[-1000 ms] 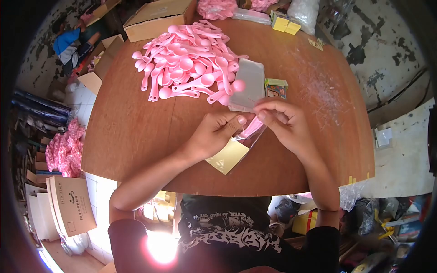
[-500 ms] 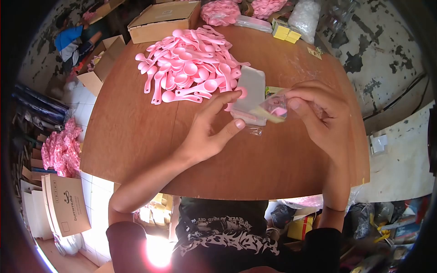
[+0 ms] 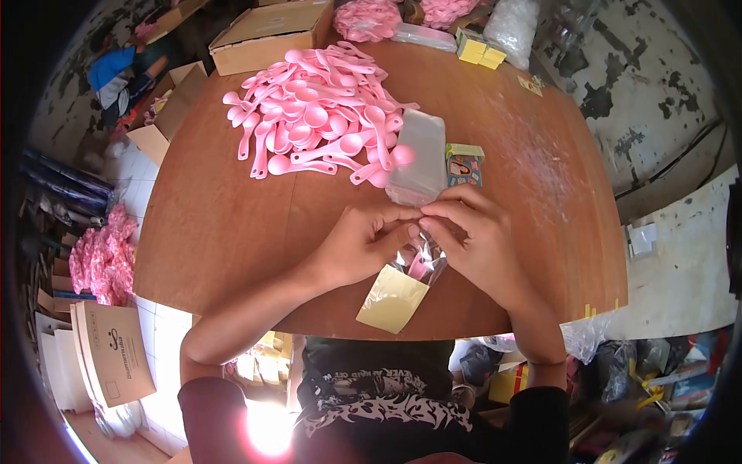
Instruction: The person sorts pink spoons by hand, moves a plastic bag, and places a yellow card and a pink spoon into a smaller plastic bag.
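Note:
Both hands meet over the table's near half, pinching the top edge of a clear plastic bag (image 3: 433,255). My left hand (image 3: 359,243) closes on it from the left, my right hand (image 3: 475,236) from the right. Inside the bag shows a pink piece (image 3: 418,267), and a plain yellow card (image 3: 393,299) lies at its lower end. Just beyond the fingers lies a stack of clear plastic bags (image 3: 418,155), with a printed card (image 3: 464,165) at its right. A large heap of pink spoons (image 3: 309,116) lies to the left of the stack.
At the back of the wooden table (image 3: 224,232) stand a cardboard box (image 3: 270,37), pink bundles (image 3: 367,19), small yellow boxes (image 3: 481,50) and a clear plastic bundle (image 3: 512,31). A person in blue (image 3: 112,69) is at the far left, near an open carton (image 3: 174,108).
My right hand has moved left and nearer, bringing the bag and yellow card in front of the stack. My left hand has closed on the bag. The printed card is now uncovered.

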### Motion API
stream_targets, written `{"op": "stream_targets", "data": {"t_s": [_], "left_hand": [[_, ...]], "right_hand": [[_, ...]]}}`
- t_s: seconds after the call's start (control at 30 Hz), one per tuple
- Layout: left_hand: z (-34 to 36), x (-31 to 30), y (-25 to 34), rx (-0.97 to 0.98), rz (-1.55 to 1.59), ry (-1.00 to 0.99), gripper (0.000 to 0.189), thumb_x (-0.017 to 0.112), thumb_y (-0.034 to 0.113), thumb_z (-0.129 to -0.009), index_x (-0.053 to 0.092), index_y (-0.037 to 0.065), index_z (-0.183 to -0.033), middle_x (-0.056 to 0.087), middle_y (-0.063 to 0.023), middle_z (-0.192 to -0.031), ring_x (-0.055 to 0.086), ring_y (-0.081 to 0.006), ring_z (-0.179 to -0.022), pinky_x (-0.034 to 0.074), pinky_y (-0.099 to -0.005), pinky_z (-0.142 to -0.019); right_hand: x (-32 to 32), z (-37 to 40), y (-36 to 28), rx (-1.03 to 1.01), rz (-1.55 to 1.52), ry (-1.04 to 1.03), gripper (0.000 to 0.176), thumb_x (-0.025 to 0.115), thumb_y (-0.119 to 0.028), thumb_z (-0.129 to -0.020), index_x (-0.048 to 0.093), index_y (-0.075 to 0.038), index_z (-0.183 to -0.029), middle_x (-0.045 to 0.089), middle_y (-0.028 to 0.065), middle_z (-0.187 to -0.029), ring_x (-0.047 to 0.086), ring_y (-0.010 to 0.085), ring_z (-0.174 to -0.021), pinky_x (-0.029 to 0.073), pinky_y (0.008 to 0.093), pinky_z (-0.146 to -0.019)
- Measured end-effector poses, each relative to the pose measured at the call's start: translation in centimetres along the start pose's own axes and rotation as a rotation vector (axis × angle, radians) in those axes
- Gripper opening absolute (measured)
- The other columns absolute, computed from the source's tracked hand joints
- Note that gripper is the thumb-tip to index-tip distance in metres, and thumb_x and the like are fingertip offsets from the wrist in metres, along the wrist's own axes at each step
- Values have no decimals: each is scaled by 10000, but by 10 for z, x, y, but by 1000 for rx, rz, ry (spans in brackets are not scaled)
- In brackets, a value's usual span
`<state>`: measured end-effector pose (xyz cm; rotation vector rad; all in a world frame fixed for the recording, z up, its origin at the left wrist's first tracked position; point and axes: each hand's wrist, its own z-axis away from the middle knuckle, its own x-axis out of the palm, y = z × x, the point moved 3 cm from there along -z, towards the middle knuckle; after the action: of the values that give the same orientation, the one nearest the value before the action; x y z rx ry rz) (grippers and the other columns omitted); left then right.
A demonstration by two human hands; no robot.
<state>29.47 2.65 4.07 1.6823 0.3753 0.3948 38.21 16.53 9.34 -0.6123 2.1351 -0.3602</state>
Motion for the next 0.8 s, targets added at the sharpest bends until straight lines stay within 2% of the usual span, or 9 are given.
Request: {"op": "stream_targets", "data": {"t_s": [0.07, 0.3, 0.43, 0.5, 0.57, 0.6, 0.7, 0.77, 0.8], "left_hand": [[0, 0, 0, 30, -131, -3, 253, 538, 56, -948, 600, -33, -1177, 687, -65, -903, 620, -76, -780, 513, -236, -700], [3, 4, 10, 207, -488, -50, 313, 569, -59, -839, 617, -12, -1145, 688, -117, -830, 622, -77, -725, 509, -258, -628], [4, 5, 5, 334, -600, -91, 323, 561, -68, -828, 619, -11, -1141, 679, -139, -826, 620, -82, -716, 505, -273, -623], [3, 7, 10, 378, -433, -46, 287, 572, -33, -848, 628, -1, -1127, 676, -147, -773, 658, -180, -677, 526, -296, -653], [6, 3, 8, 286, -335, -34, 266, 567, 2, -889, 622, 2, -1149, 689, -110, -833, 647, -133, -735, 514, -274, -655], [6, 1, 5, 186, -238, -17, 249, 563, 37, -929, 616, 4, -1170, 701, -73, -893, 635, -86, -794, 503, -253, -658], [4, -2, 2, 243, 37, 118, 279, 531, 120, -972, 579, 6, -1222, 694, -50, -929, 629, -86, -810, 497, -220, -667], [4, -5, 7, 187, 76, 146, 315, 518, 148, -982, 540, 5, -1261, 690, -58, -930, 627, -81, -806, 497, -204, -667], [4, -6, 11, 134, 103, 168, 317, 522, 156, -981, 541, 10, -1260, 690, -54, -928, 628, -77, -812, 497, -202, -665]], "right_hand": [[2, 2, -3, -130, 181, 35, 89, 725, -119, -740, 677, -84, -806, 594, -1, -808, 606, 185, -707, 498, 314, -568], [-1, 7, -13, -176, 404, -126, 97, 687, -107, -730, 597, -71, -718, 552, 17, -782, 601, 174, -694, 489, 323, -531], [-1, 7, -1, -147, 293, -153, 109, 661, -34, -677, 559, -71, -684, 565, 28, -791, 584, 176, -660, 477, 316, -514], [-7, 4, 8, 3, -111, -63, 116, 619, 23, -656, 563, -73, -692, 570, 27, -788, 558, 140, -614, 451, 280, -497], [-18, 2, 10, 71, -192, -72, 134, 593, 72, -667, 561, -50, -711, 572, 36, -789, 536, 111, -609, 438, 261, -513], [-28, 0, 13, 98, -399, 59, 88, 586, 44, -705, 562, -37, -727, 565, 44, -785, 536, 107, -620, 439, 261, -523], [-73, -6, 44, 181, -883, 311, 52, 559, -51, -796, 556, -14, -760, 554, 75, -788, 544, 126, -640, 461, 271, -565], [-108, -14, 77, 203, -1176, 216, 107, 559, -117, -823, 569, -23, -771, 552, 82, -776, 543, 134, -629, 475, 262, -575], [-126, -14, 115, 293, -1126, 118, 112, 572, -121, -825, 595, -14, -801, 575, 84, -787, 548, 142, -624, 475, 266, -568]]}}
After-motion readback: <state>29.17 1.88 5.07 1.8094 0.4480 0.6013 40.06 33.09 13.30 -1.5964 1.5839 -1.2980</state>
